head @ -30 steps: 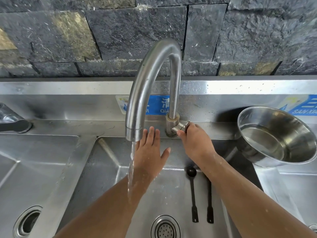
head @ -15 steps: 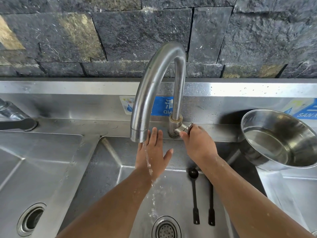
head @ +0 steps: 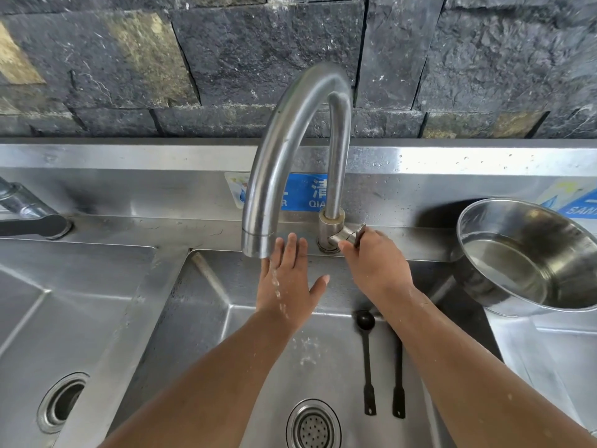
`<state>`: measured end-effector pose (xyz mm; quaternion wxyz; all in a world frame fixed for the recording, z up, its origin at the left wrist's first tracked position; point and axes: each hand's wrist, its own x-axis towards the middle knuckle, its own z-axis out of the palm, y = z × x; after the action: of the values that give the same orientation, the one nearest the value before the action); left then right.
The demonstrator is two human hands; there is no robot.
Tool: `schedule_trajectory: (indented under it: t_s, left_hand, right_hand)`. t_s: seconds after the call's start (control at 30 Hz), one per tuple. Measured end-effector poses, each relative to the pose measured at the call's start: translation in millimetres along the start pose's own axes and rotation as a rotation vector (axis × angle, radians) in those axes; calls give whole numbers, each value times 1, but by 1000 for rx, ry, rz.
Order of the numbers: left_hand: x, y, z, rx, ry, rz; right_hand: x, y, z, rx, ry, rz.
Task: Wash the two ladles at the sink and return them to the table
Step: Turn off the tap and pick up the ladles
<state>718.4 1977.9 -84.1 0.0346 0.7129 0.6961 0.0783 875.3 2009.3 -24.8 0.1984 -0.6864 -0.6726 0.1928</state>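
Observation:
Two black ladles lie side by side on the floor of the middle sink basin [head: 206,334], handles toward me. The left ladle [head: 367,354] shows its round bowl; the right ladle [head: 399,379] has its bowl hidden under my right forearm. My left hand [head: 289,279] is held flat and open under the spout of the curved steel faucet [head: 284,147], with only a few drops falling on it. My right hand [head: 374,266] grips the faucet handle [head: 353,236] at the base of the tap.
A steel bowl [head: 529,257] with some water stands tilted on the right ledge. A round drain [head: 313,426] lies in the middle basin and another drain [head: 63,402] in the left basin. A second tap [head: 29,215] sits at the far left. Dark stone wall behind.
The stream of water from the spout has thinned from a full flow to a few drops. My right hand has stayed on the faucet handle and my left hand under the spout.

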Motion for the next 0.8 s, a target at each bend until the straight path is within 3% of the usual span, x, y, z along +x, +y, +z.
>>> schedule_trajectory:
  t_s: [0.37,0.47,0.67,0.8]
  left_hand:
    - [-20,38,-2,-457,220,-115]
    - [-39,52,29,-537,133,-164]
    - [-77,72,102,-455,-113,-160]
    - [-97,75,147,-505,-289,-277]
  right_hand:
    - [-55,63,20,233,162,10]
    - [-75,94,41,323,103,163]
    - [-116,162,101,367,-8,574]
    - [-129,187,131,331,-33,751]
